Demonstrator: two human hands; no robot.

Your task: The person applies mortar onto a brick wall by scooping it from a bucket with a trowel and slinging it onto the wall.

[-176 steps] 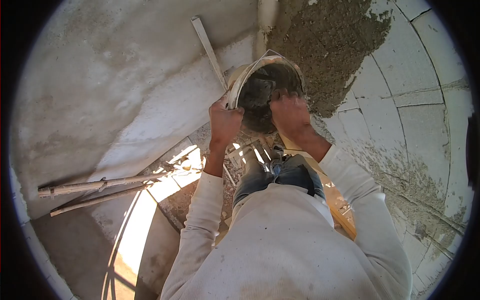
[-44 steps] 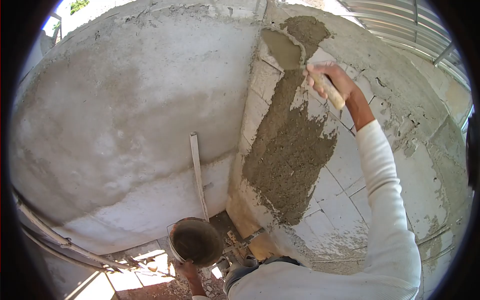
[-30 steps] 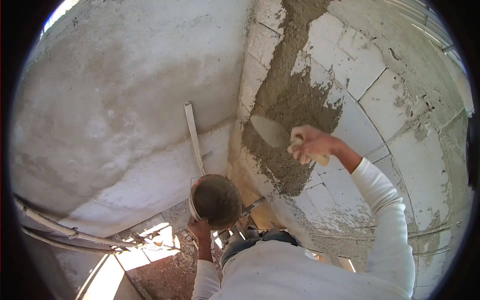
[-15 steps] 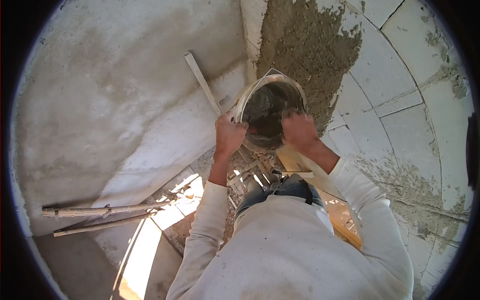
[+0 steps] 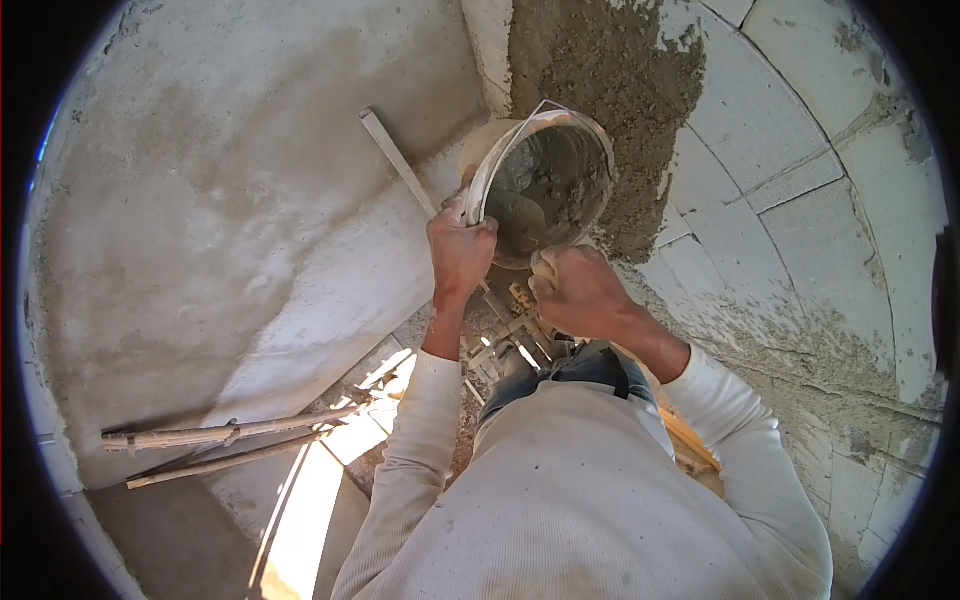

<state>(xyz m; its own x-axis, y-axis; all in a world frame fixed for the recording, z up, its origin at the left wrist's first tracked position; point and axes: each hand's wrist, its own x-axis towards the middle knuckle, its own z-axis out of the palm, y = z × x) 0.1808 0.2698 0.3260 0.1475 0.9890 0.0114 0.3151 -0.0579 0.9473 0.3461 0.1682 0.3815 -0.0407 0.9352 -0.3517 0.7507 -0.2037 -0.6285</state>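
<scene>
Beside a block wall [image 5: 800, 200] partly coated in wet mortar [image 5: 620, 80], a person in a white long-sleeved shirt [image 5: 560, 480] and jeans [image 5: 590, 367] holds a stained bucket [image 5: 478, 155] in front of the body, its mouth tilted toward the viewer. The left hand [image 5: 462, 262] grips the rim on the left side, its fingers closed firmly over the edge. The right hand [image 5: 585, 295], at the near side of the mouth, is curled into a fist, its fingers wrapped around the handle of a trowel [image 5: 517, 216] whose rounded blade lies inside the bucket against the grey mix [image 5: 578, 185]. A thin wire bail [image 5: 546, 103] arches over the far rim. To the left, a pale batten [image 5: 397, 158] leans at the smooth plastered wall [image 5: 210, 220], and two long poles [image 5: 215, 434] [image 5: 220, 461] slant near its foot. Bright sunlight [image 5: 312, 510] falls across the lower left, close to debris [image 5: 505, 330] below the bucket, and a yellowish board [image 5: 690, 437] shows beside the right sleeve [image 5: 735, 410].
</scene>
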